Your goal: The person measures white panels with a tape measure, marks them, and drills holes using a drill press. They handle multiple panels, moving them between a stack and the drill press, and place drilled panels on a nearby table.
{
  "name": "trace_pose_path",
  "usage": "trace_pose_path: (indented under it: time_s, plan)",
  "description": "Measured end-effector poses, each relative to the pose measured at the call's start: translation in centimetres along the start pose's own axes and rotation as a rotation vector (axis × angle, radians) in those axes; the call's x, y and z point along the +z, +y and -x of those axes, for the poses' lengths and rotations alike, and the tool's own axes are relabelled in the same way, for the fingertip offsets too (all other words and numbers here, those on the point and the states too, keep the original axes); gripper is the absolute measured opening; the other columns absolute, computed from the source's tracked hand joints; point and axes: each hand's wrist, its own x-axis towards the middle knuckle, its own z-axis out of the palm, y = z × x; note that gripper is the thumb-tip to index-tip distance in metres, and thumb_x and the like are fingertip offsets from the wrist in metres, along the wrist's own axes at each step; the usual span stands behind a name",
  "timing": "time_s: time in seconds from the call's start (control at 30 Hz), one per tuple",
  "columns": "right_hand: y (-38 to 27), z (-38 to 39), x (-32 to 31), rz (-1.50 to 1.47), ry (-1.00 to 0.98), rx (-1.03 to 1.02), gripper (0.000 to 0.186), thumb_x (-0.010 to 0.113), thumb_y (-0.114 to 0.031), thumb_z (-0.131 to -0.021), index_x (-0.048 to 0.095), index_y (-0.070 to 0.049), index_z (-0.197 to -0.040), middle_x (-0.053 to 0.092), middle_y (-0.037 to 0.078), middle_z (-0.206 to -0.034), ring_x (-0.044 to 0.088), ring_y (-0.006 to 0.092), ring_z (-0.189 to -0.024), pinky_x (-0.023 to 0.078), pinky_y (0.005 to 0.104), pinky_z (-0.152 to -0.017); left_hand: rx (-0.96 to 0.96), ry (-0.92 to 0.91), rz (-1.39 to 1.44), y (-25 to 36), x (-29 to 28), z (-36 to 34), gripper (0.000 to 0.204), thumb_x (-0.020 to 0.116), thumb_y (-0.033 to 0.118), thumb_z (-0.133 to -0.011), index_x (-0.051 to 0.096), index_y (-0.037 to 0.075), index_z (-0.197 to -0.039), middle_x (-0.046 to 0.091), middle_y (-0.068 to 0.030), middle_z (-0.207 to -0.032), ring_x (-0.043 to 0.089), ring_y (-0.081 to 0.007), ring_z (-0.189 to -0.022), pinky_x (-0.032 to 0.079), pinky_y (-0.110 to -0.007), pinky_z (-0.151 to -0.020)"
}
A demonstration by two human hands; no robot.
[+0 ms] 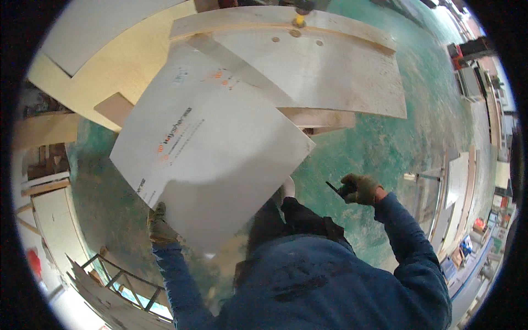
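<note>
A large white panel (231, 143), printed with dark and orange marks, lies tilted before me, its far part resting on a worktable (352, 77). My left hand (161, 224), in a brownish work glove, is closed on the panel's near left edge; the fingers beneath are hidden. Off to the right of the panel, my right hand (360, 190), also gloved, is closed on a slim dark tool (332, 187). The tool points up and left, apart from the panel, and its exact kind cannot be made out.
Yellowish boards (126, 71) and a small brown offcut (114, 109) lie at the far left. A yellow fitting (298, 21) stands on the table's far side. A metal frame (124, 283) is at the near left; long boards (454, 187) line the right over a green floor (379, 148).
</note>
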Motion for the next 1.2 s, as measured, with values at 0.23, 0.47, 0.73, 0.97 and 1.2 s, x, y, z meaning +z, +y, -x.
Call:
trace_pose_path:
  time_s: [0.23, 0.47, 0.73, 0.97, 1.2]
  plan:
    - [0.0, -0.8, 2.1, -0.408, 0.098, -0.035, 0.057, 0.081, -0.013, -0.08, 0.059, 0.003, -0.13, 0.074, 0.012, -0.113, 0.072, 0.0227, -0.1, 0.059, 0.0375, -0.087, 0.039, -0.026, 0.006, 0.7, 0.9, 0.3, 0.043, 0.065, 0.018, -0.097, 0.06, 0.002, -0.137, 0.067, -0.0151, -0.127, 0.067, -0.0306, -0.109, 0.061, -0.044, -0.087]
    - [-3.7, -12.2, 1.9, -1.22, 0.26, -0.107, 0.038, 0.07, -0.011, -0.088, 0.062, 0.0, -0.123, 0.068, 0.009, -0.107, 0.066, 0.0217, -0.095, 0.056, 0.0368, -0.086, 0.067, -0.014, -0.299, -1.4, -0.4, -0.7, 0.041, 0.056, 0.029, -0.104, 0.063, 0.001, -0.133, 0.069, -0.0155, -0.123, 0.068, -0.0266, -0.106, 0.06, -0.039, -0.089]
    - [-5.2, -24.4, 2.5, -0.96, 0.466, -0.329, 0.036, 0.073, -0.007, -0.088, 0.063, 0.001, -0.121, 0.071, 0.015, -0.117, 0.07, 0.0258, -0.104, 0.058, 0.0372, -0.09, -0.102, -0.118, -0.126, -0.5, -2.9, -1.4, 0.048, 0.064, 0.037, -0.098, 0.064, 0.002, -0.131, 0.068, -0.0151, -0.126, 0.066, -0.0293, -0.107, 0.057, -0.043, -0.092]
    - [-9.0, -25.5, 0.1, -0.561, 0.558, -0.309, 0.045, 0.075, -0.024, -0.09, 0.063, 0.001, -0.126, 0.068, 0.019, -0.125, 0.069, 0.0272, -0.102, 0.057, 0.0428, -0.086, 0.03, 0.014, 0.003, -2.7, -2.6, -0.4, 0.051, 0.062, 0.04, -0.099, 0.064, 0.001, -0.131, 0.065, -0.0151, -0.131, 0.063, -0.0308, -0.116, 0.054, -0.047, -0.098]
    - [-6.9, -18.9, 4.4, -0.299, 1.056, -0.27, 0.05, 0.068, -0.034, -0.099, 0.057, 0.002, -0.132, 0.068, 0.012, -0.109, 0.063, 0.0308, -0.104, 0.05, 0.0424, -0.097, -0.21, -0.125, 0.208, -3.9, -0.6, 0.6, 0.052, 0.056, 0.035, -0.102, 0.058, -0.002, -0.138, 0.061, -0.017, -0.139, 0.059, -0.0318, -0.124, 0.05, -0.048, -0.105]
